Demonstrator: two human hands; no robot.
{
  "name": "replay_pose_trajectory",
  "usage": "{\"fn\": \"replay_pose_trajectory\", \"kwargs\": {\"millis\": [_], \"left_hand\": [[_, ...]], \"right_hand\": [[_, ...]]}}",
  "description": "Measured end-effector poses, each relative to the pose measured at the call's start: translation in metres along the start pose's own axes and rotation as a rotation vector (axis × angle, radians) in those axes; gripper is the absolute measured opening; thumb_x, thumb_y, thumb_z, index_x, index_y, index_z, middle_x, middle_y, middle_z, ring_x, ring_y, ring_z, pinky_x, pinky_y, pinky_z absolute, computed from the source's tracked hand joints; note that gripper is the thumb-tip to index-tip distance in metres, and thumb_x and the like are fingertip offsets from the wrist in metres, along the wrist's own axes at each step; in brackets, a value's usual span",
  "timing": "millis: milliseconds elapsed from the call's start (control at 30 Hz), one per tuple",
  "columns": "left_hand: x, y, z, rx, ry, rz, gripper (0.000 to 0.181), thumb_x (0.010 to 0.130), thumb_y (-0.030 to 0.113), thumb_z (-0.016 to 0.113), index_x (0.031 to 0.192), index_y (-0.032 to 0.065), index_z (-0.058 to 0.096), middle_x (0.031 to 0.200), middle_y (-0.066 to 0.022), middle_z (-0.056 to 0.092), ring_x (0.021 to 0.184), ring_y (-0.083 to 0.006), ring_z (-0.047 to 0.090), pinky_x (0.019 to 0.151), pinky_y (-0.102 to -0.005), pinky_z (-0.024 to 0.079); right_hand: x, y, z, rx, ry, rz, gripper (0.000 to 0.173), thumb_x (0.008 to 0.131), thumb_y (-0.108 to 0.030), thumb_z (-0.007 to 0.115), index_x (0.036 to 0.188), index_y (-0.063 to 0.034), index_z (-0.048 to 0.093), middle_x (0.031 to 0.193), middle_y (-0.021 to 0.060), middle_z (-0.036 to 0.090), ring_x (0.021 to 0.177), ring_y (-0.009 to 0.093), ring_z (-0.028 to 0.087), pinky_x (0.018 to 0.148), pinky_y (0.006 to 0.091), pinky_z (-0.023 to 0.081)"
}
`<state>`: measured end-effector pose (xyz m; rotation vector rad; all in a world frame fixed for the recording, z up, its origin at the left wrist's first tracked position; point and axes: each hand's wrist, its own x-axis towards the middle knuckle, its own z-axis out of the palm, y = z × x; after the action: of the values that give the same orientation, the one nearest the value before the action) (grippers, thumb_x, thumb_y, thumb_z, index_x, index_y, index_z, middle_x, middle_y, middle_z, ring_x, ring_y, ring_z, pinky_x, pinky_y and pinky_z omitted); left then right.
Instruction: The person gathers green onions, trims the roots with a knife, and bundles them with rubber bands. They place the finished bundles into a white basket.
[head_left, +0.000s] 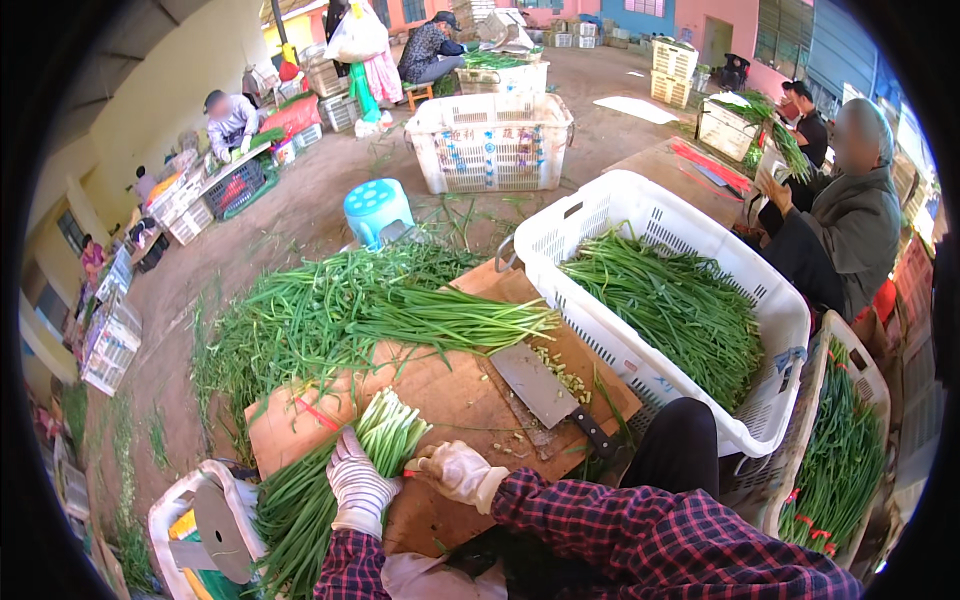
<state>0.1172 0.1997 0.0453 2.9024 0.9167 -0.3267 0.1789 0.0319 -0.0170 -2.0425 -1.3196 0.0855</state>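
Note:
A bundle of green garlic chives (386, 431) lies at the near left of a wooden board (457, 390), its pale cut ends pointing away from me. My left hand (358, 480), in a striped glove, rests around the bundle and presses on it. Just right of the bundle, my right hand (455, 471), in a pale glove, pinches a small piece of red tie between thumb and fingers. Farther up the board lies a cleaver (536, 386) with a black handle, beside short stem trimmings (559, 371). More loose chives (457, 319) are heaped across the far edge.
A white plastic crate (536, 247) of chives stands at the right, with another crate (862, 375) of tied bunches beyond it. A blue stool (377, 210) stands ahead. At the lower left is a basket (176, 491) holding a grey disc. A co-worker (847, 225) sits at the right.

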Motion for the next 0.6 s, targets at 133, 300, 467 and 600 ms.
{"fn": "replay_pose_trajectory", "kwargs": {"millis": [133,300,467,600], "left_hand": [[0.002,-0.006,-0.005,0.002,-0.043,0.013,0.136,0.051,0.044,0.091,0.151,0.0048,0.008,0.148,-0.0192,0.031,0.135,-0.0335,0.035,0.113,-0.0441,0.029],[0.003,-0.005,-0.001,-0.006,-0.024,0.013,0.140,0.047,0.045,0.092,0.151,0.0045,0.007,0.147,-0.0191,0.033,0.134,-0.0343,0.037,0.113,-0.0437,0.030],[0.000,-0.004,-0.002,-0.027,0.014,0.023,0.140,0.046,0.042,0.094,0.150,0.0046,0.008,0.145,-0.0195,0.036,0.131,-0.0361,0.039,0.111,-0.0438,0.032],[0.000,0.000,-0.007,0.011,-0.058,-0.002,0.138,0.050,0.047,0.091,0.150,0.0040,0.007,0.148,-0.0189,0.032,0.134,-0.0339,0.036,0.113,-0.0438,0.029]], "right_hand": [[0.015,-0.020,0.001,-0.014,0.008,0.064,0.020,0.089,-0.021,0.056,0.105,-0.0103,0.063,0.080,0.0153,0.064,0.074,0.036,0.064,0.064,0.0456,0.052],[0.005,-0.020,0.012,0.039,0.031,0.195,0.031,0.086,-0.020,0.058,0.116,-0.0112,0.059,0.082,0.0159,0.064,0.080,0.036,0.065,0.066,0.0449,0.052],[0.004,-0.014,0.013,0.088,-0.027,0.149,0.023,0.085,-0.019,0.060,0.106,-0.0138,0.065,0.089,0.0143,0.065,0.084,0.036,0.065,0.071,0.0451,0.052],[0.008,0.000,0.018,0.131,-0.076,0.104,0.017,0.085,-0.020,0.060,0.098,-0.0131,0.068,0.092,0.0136,0.066,0.087,0.036,0.064,0.073,0.0437,0.052]]}}
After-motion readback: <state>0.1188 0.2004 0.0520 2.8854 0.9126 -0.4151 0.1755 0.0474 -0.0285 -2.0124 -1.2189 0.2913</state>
